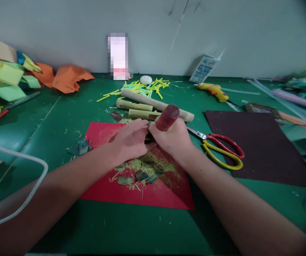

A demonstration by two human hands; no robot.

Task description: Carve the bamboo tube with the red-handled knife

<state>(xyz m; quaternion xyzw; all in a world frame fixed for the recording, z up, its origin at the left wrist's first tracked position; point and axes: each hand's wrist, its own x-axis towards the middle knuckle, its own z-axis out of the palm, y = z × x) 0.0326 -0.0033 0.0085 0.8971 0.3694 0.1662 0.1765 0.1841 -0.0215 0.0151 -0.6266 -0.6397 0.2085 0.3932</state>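
My right hand (173, 137) is closed round a tool with a dark red, rounded handle (168, 117) that points up toward me; its working end is hidden. Close against it, my left hand (131, 138) has its fingers curled round something that I cannot make out. Both hands are over a red sheet (99, 193). Greenish-tan shavings (149, 161) and several dark green chips (125, 180) lie on it. Just beyond the hands are pale hollow tubes with cut openings, like bamboo, one nearer (139, 113) and one behind (135, 105), and a long pale stick (153, 99).
Scissors (217, 144) with one red and one yellow handle lie right of my hands, partly on a dark sheet (259, 149). Farther back are a yellow glue gun (214, 91) and cut yellow strips (159, 87). Coloured paper (6, 76) is heaped left; a white cable (42, 161) crosses my left arm.
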